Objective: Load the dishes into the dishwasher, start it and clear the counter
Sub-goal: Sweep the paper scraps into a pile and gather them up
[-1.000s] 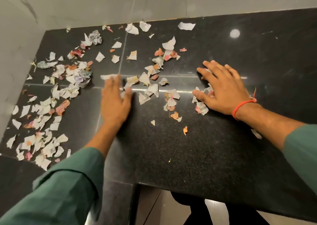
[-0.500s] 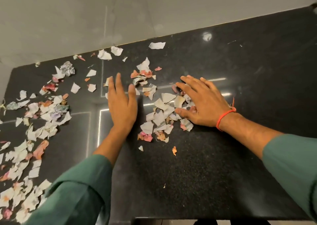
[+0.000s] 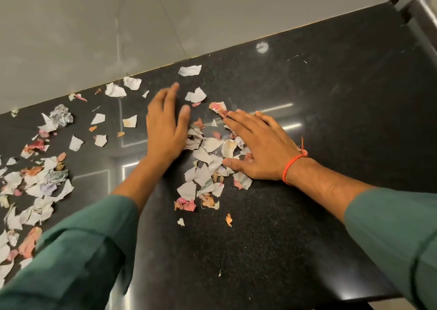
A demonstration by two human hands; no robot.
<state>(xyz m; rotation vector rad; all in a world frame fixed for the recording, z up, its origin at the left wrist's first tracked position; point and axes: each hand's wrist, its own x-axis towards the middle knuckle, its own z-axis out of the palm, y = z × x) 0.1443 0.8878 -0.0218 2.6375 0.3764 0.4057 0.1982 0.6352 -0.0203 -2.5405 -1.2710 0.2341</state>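
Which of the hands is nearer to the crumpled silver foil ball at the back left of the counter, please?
Left. The left hand lies just right of the foil ball, with scraps between; the right hand rests farther right.

left hand (image 3: pixel 166 125): fingertips motion-blurred | paper scraps (image 3: pixel 208 165): some hidden under both hands; print too small to read | left scrap pile (image 3: pixel 28 191): cut by frame edge

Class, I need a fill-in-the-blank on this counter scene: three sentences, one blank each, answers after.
1. Torn ____ scraps litter the black counter.
2. The right hand wears an orange ____ at the wrist.
3. Both sleeves are ____ in colour.

Answers: paper; thread; green
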